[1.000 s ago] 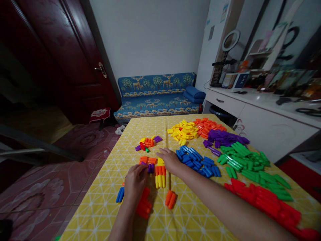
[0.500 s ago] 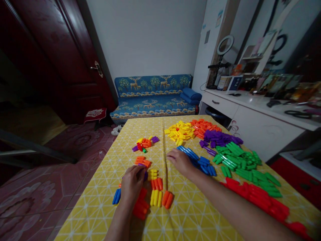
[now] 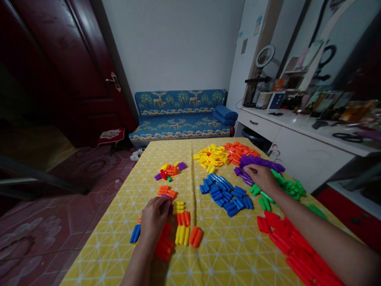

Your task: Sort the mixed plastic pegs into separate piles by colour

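My left hand (image 3: 154,217) is closed with thumb and fingertips pinched at a purple building block (image 3: 170,209), low over the joined pieces on the left of the table. Around it lie orange blocks (image 3: 167,192), yellow blocks (image 3: 179,207), a blue pair (image 3: 135,233) and red-orange blocks (image 3: 163,247), partly under the hand. My right hand (image 3: 262,178) reaches to the near edge of the purple pile (image 3: 258,161), its fingers drawn together beside a few purple blocks (image 3: 242,176). Whatever lies between its fingertips is too small to make out.
Beside the purple pile are yellow (image 3: 212,156), orange (image 3: 239,151), green (image 3: 290,186), blue (image 3: 228,194) and red (image 3: 297,246) block piles. A small multicoloured assembly (image 3: 171,171) sits farther back. Beyond the table stand a patterned sofa (image 3: 178,115) and a white dresser (image 3: 315,139).
My right hand has moved right and slightly away from me, from the left edge of the blue pile to the purple pile. The left hand has stayed at the joined blocks.
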Available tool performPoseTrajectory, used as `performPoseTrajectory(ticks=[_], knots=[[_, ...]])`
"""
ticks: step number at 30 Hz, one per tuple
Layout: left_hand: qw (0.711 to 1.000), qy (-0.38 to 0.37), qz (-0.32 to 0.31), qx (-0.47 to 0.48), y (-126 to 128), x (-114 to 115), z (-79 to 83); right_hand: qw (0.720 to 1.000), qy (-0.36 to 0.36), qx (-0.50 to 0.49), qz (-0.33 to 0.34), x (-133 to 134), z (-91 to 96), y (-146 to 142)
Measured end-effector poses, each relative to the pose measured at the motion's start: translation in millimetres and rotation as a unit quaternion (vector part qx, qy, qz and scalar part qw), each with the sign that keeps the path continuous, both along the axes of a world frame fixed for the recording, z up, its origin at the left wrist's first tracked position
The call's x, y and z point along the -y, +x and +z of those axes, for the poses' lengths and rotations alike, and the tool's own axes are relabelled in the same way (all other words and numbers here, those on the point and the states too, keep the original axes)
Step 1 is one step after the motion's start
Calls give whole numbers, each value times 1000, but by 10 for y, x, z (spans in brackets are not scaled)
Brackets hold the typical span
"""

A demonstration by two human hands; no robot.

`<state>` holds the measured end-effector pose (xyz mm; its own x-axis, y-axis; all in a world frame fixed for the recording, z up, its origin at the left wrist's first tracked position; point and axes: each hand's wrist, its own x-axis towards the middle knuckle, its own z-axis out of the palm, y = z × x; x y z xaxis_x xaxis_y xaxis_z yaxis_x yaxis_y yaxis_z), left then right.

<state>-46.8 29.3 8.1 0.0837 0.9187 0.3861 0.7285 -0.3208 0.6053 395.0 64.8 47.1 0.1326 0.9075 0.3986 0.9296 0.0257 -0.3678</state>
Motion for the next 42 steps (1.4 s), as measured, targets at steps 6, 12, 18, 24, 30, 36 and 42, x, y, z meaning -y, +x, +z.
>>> performPoseTrajectory(ticks=[6,12,18,24,30,36,42], knots=[[1000,8,-2,1,-21,-17,-31,994,-93,54,21,127,-93,-50],[1000,0,-1,8,-13,-14,-23,989,-98,106,-15,78,-56,0],[1000,3,5,14,26,20,43,992,-63,105,10,104,10,-375],[998,-10,15,64,33,36,104,959,-2,-120,256,391,-87,-1623],[998,-9,37,53,53,-15,250,942,-50,-207,260,724,-337,-2447],[995,-21,96,-33,-16,-698,386,918,-19,-307,250,629,-421,-2408],[983,-72,95,-137,-46,-1342,256,929,-52,-275,240,705,-235,-2373]])
